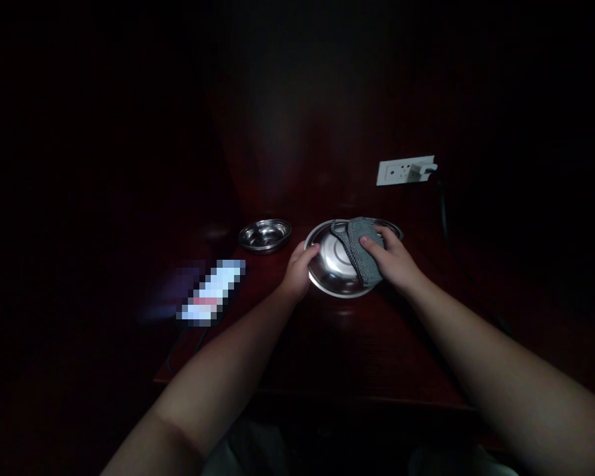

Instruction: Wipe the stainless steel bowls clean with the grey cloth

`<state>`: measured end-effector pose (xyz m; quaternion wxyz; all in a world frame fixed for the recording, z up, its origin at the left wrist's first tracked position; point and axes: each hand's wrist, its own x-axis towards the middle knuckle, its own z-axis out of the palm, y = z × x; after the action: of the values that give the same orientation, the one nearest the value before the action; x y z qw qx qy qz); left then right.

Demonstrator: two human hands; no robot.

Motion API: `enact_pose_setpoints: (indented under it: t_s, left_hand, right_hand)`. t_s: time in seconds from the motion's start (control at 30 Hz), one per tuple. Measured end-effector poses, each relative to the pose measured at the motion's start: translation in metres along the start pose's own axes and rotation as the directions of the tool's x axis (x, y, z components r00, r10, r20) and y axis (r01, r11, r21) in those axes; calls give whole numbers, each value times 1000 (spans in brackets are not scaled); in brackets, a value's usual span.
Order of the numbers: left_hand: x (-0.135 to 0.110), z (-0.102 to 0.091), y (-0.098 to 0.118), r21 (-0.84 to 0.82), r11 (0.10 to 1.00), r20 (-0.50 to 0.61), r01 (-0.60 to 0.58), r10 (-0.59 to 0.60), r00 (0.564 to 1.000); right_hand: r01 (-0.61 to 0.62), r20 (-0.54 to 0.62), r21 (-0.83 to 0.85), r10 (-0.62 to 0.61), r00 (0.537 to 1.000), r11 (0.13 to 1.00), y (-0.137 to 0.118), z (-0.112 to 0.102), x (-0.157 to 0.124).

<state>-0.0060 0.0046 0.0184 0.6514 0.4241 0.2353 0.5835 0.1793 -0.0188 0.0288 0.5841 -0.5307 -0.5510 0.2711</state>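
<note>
A shiny round metal bowl [330, 264] is held up over the dark red table, tilted so that its round base mark shows. My left hand [298, 270] grips its left rim, thumb on the near face. My right hand [391, 258] is closed on a folded grey cloth [364, 254], which lies against the right part of the bowl and hides it there. Behind the cloth, part of another metal rim [394, 229] shows; the rest of that dish is hidden.
Another shallow metal bowl [265, 237] stands at the back left. A lit phone [213, 291], its screen blurred, is at the left with a cable. On the back wall, a white socket [405, 170] holds a plug with a hanging cord. The table's front edge [357, 396] lies near me.
</note>
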Motion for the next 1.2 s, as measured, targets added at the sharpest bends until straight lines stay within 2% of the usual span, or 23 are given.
enact_pose_setpoints:
  t_s: [0.27,0.47,0.77,1.0,1.2]
  left_hand:
    - [1,0,0,9,1000,12,7,-7,1000]
    - [3,-3,-2,31,999,4,-10,9,1000]
    - [6,-4,-3,23,1000,-12,5,-5,1000]
    - [5,-6,-3,40,999,55,26,-28,998]
    - [5,-8,-5,28,998,49,48,-49,998]
  right_hand:
    - [-15,10,6,15,1000,1000,1,0,0]
    - [21,-5,-42,-21,1000,999,1,-2,0]
    - [30,31,-25,-29,999,999,2,-2,0]
    - [39,50,-19,-38,998,999,-3,-2,-1]
    - [32,44,-23,-31,999,999,-5,-1,-2]
